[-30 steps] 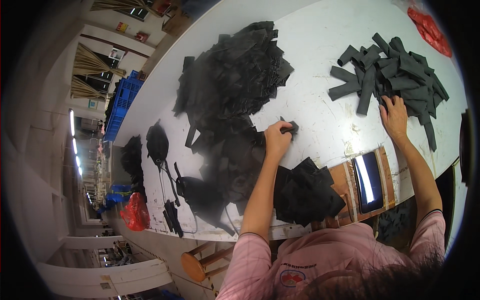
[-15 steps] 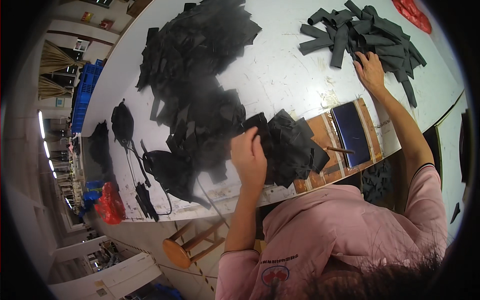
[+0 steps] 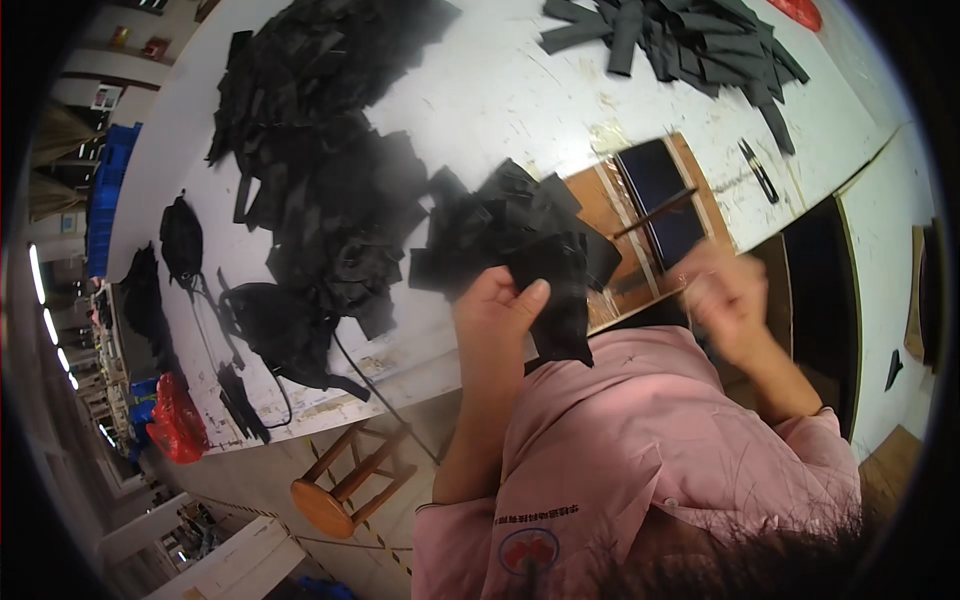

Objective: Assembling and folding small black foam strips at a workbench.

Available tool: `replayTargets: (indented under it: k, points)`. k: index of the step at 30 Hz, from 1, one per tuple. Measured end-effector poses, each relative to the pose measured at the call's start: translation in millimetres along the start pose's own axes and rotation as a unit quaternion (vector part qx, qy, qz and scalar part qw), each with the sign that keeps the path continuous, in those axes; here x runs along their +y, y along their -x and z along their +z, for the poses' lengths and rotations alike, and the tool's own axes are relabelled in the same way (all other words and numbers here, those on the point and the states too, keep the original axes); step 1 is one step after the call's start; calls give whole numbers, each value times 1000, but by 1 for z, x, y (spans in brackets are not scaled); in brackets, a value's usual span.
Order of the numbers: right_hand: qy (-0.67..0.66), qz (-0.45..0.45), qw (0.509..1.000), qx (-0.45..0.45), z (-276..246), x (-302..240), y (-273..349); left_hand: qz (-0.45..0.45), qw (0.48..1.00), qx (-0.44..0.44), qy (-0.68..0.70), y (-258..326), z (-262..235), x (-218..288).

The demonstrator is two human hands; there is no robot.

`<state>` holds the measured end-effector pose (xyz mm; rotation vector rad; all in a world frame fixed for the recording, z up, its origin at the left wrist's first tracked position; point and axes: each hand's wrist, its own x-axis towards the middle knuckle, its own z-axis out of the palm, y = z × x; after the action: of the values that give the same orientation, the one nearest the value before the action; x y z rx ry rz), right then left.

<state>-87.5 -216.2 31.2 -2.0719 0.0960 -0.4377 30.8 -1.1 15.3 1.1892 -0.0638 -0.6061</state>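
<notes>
My left hand [image 3: 500, 315] pinches a black fabric piece [image 3: 562, 305] between thumb and fingers, and the cloth hangs down by the table's front edge. Right behind it lies a small heap of black fabric pieces [image 3: 490, 225]. My right hand [image 3: 728, 298] is over the front edge of a wooden board [image 3: 590, 190], smeared by motion, so its fingers are unclear. Set on that board is a dark, shiny rectangular panel [image 3: 655, 180], with a thin brown stick [image 3: 655, 213] slanting across it. Several dark fabric tubes [image 3: 690, 45] are piled at the far right.
A large heap of black pieces [image 3: 300, 90] spreads over the left of the white table [image 3: 480, 100]. Black pouches with cords [image 3: 275, 325] lie at its left front. Thread snips [image 3: 758, 172] rest right of the board. A wooden stool [image 3: 325, 505] and red bag [image 3: 178, 420] are at left.
My right hand has come back from the tube pile to the board's front edge. My left hand now holds a black fabric piece nearer to me. The whole view has shifted.
</notes>
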Motion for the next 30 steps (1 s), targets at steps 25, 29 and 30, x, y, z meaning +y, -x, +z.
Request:
replayTargets:
  k: [25, 29, 30]
  points:
    - [288, -326, 897, 83, 68, 18, 11, -109, 992, -14, 66, 43, 3, -21]
    - [291, -333, 893, 79, 69, 21, 11, -109, 992, -10, 62, 41, 2, -24]
    - [293, -332, 893, 81, 69, 22, 10, -106, 994, -4, 42, 41, 2, -25]
